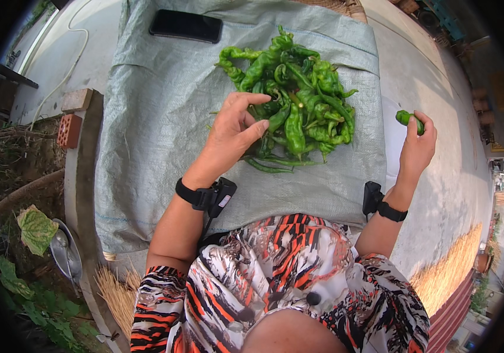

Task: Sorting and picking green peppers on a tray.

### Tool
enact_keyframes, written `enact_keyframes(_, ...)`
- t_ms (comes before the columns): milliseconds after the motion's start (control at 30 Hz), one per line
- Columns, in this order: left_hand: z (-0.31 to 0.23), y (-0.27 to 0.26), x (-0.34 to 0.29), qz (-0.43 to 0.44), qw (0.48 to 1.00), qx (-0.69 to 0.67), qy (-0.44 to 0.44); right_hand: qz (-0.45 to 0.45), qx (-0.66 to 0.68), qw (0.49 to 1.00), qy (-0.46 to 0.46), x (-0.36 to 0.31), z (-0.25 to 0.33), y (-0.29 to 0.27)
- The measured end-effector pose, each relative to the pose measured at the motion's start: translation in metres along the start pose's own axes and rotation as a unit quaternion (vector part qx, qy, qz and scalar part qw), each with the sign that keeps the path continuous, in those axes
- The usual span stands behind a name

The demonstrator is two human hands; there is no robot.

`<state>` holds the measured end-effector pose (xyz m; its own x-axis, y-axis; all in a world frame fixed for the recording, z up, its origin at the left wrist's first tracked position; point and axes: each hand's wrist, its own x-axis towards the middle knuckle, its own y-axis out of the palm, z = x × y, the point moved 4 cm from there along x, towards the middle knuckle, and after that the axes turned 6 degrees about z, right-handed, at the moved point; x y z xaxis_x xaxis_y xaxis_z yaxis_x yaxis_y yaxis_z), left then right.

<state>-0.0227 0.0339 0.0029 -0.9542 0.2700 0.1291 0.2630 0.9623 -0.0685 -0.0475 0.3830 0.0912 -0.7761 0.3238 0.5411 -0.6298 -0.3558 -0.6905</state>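
A heap of wrinkled green peppers [299, 129] lies on the pale grey-green woven sack [146, 129] in front of me. My left hand [231, 126] is at the heap's left side. Its thumb and forefinger are spread apart beside the peppers, and I see nothing gripped between them; the other fingers curl partly out of sight. Off to the right, past the edge of the sack, my right hand [418, 150] pinches one short green pepper [404, 117] between thumb and fingers. Each wrist wears a black strap with a small device.
A black phone [185, 26] lies at the sack's far left. Beyond the left edge are a low concrete kerb [81, 194], a red brick [68, 130], a metal bowl [65, 250] and leafy plants. A white curved surface [391, 141] shows right of the sack, beside concrete ground.
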Motion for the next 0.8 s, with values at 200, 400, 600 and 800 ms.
enact_keyframes(200,-0.005,0.004,0.001,0.000,0.985,0.174,-0.003,0.174,-0.104,0.979,-0.021,-0.015,-0.026,0.029)
enact_keyframes(400,0.005,0.007,-0.001,0.012,0.972,0.236,-0.006,0.377,0.177,0.909,0.029,-0.054,0.082,0.042)
enact_keyframes(600,0.000,0.003,0.004,-0.016,0.979,0.201,0.032,0.468,-0.002,0.865,-0.182,-0.101,0.117,0.068)
enact_keyframes(800,-0.008,0.000,-0.001,-0.011,0.991,0.133,0.032,0.571,0.119,0.812,-0.019,-0.099,0.112,0.076)
